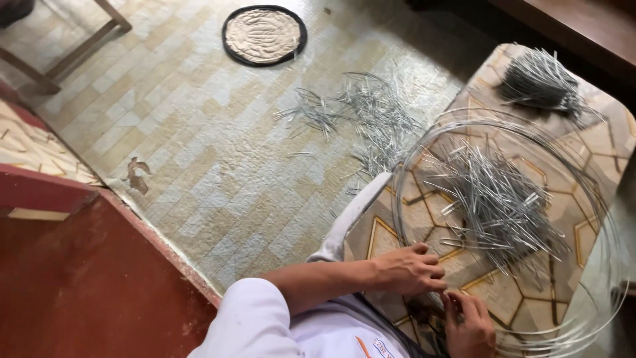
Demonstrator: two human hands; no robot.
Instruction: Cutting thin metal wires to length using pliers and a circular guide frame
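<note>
Wire lies everywhere in this view: a heap of short, bent silver wire pieces (pixel 493 199) sits on a low table with a patterned beige and brown hexagon top (pixel 596 142), ringed by a large coil of thin silver wire (pixel 404 172) that loops around the heap and out past the table's edge. A second, tighter bundle of grey wire pieces (pixel 540 83) rests at the far corner of the same table. More loose silver wire scraps (pixel 371 116) are scattered on the worn pale yellow patterned floor covering (pixel 199 152) just beside the table.

The left hand (pixel 411 268) lies on the table's near edge, fingers curled narrow with the tips pinched together right at the coil. The right hand (pixel 470 325) is just below it, fingers bent and closed close to the left fingertips; whether it grips a wire piece cannot be told.

Further off on the floor lie a round beige mat with a black rim (pixel 264 35) and wooden furniture legs (pixel 73 53). A dark red floor area (pixel 79 278) borders the covering.
</note>
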